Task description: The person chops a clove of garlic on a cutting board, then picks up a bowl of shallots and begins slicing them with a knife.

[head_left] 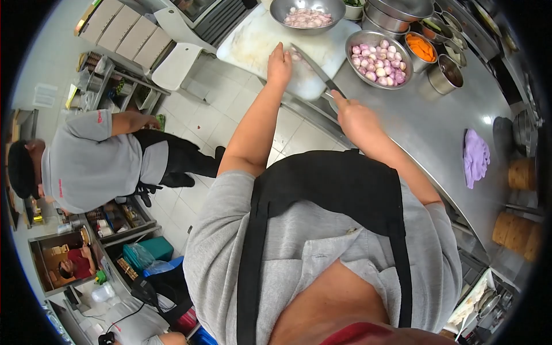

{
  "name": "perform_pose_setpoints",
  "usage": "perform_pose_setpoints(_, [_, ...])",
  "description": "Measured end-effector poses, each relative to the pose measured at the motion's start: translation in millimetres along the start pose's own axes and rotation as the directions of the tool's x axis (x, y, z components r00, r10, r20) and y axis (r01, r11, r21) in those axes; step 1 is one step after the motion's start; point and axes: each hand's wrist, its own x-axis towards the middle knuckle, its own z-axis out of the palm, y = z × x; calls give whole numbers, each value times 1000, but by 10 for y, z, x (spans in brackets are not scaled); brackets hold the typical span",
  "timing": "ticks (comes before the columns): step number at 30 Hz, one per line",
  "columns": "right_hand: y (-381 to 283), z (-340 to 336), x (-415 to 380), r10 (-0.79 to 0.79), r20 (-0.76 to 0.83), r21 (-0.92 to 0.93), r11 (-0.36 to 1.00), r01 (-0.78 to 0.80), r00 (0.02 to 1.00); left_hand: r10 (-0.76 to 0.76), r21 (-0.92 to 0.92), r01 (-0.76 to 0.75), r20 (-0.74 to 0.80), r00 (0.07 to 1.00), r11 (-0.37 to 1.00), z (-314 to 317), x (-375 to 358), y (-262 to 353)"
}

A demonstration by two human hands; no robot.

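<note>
My right hand [357,119] grips the handle of a kitchen knife [315,68], its blade lying diagonally over the white cutting board [245,43]. Left of the blade, my left hand [280,66] is over the board with its fingers stretched out, and I see nothing held in it. A few small pale pieces show beside the blade near the tip. At the board's far edge stands a metal bowl [278,8] of sliced shallots [306,18]. Whole peeled shallots [379,62] fill another metal bowl [350,41] to the right of the knife.
Metal containers, one with orange pieces [420,48], stand right of the shallots on the steel counter [428,123]. A purple cloth [476,156] lies farther right, near bamboo steamers [516,234]. A co-worker [109,155] stands at shelves on the left. A white chair [177,64] is behind the board.
</note>
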Motion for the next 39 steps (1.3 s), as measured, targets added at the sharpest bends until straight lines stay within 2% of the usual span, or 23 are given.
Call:
perform_pose_setpoints(2, [-48, -44, 39, 1, 34, 23, 1000, -2, 999, -12, -26, 11, -31, 999, 1000, -18, -19, 12])
perform_pose_setpoints(4, [-7, -12, 80, 0, 62, 47, 999, -3, 998, 8, -51, -7, 9, 1000, 999, -33, 13, -13])
perform_pose_setpoints(6, [222, 100, 38, -3, -88, 173, 985, 18, 996, 40, -2, -40, 29, 999, 999, -76, 53, 12])
perform_pose_setpoints(7, [266, 35, 10, -5, -84, 172, 985, 19, 996, 71, 46, -73, 53, 996, 996, -89, 66, 21])
perform_pose_setpoints(8, [288, -76, -31, 178, 102, 470, 859, -205, 979, 65, 44, -67, 51, 997, 997, -98, 96, 25])
perform_pose_setpoints(9, [311, -136, -73, 285, 330, 666, 605, -435, 900, 90, 80, -96, 83, 993, 992, -96, 149, 13])
perform_pose_setpoints(10, [356, -103, -110, 283, 333, 663, 608, -437, 899, 116, 114, -129, 114, 987, 985, -87, 194, -5])
perform_pose_setpoints(12, [426, 18, -171, 252, 381, 825, 342, -450, 889, 85, 171, -106, 125, 989, 980, -19, 192, -8])
perform_pose_setpoints(13, [417, 63, -172, 253, 386, 822, 342, -455, 887, 59, 229, -90, 138, 989, 969, 24, 174, 1])
perform_pose_setpoints(15, [314, 157, -135, 256, 398, 845, 271, -461, 881, 56, 227, -90, 151, 987, 970, 46, 110, 50])
perform_pose_setpoints(17, [208, 321, 0, 202, 404, 846, 288, -448, 892, 49, 238, -90, 171, 984, 967, 26, 3, 84])
perform_pose_setpoints(19, [121, 393, 129, 166, 401, 842, 321, -434, 901, 54, 107, -67, 117, 992, 992, 45, -79, 120])
perform_pose_setpoints(20, [88, 413, 180, 165, 402, 842, 320, -435, 901, 52, 109, -65, 118, 992, 992, 62, -123, 147])
perform_pose_setpoints(23, [-4, 468, 290, 180, 388, 842, 329, -427, 904, 62, 136, -64, 15, 998, 989, 97, -251, 294])
perform_pose_setpoints(25, [-51, 501, 338, 193, 370, 841, 347, -415, 909, 104, 269, -84, -60, 993, 959, 129, -319, 372])
perform_pose_setpoints(26, [-85, 520, 356, 190, 366, 842, 349, -412, 911, 106, 270, -85, -64, 992, 959, 121, -324, 401])
perform_pose_setpoints(28, [-172, 534, 373, 147, 403, 828, 362, -428, 903, 7, 220, 8, -65, 998, 976, 120, -307, 443])
perform_pose_setpoints(29, [-212, 514, 364, 121, 391, 853, 326, -408, 913, 14, 219, 1, -68, 998, 976, 111, -299, 462])
perform_pose_setpoints(31, [-202, 511, 369, 101, 399, 854, 319, -410, 911, -81, 141, 95, -99, 992, 985, 117, -280, 425])
perform_pose_setpoints(34, [-193, 504, 366, 71, 407, 866, 287, -409, 911, -133, 74, 144, -135, 982, 987, 122, -230, 357])
perform_pose_setpoints(36, [-197, 407, 370, 41, 419, 851, 331, -408, 907, -100, 57, 111, -167, 981, 992, 121, -215, 325])
perform_pose_setpoints(38, [-210, 219, 380, 27, 416, 847, 352, -398, 909, -98, -117, 68, -269, 958, 991, 129, -174, 327])
perform_pose_setpoints(39, [-216, 110, 386, 13, 422, 839, 374, -396, 907, -44, -88, 17, -311, 949, 996, 108, -118, 397])
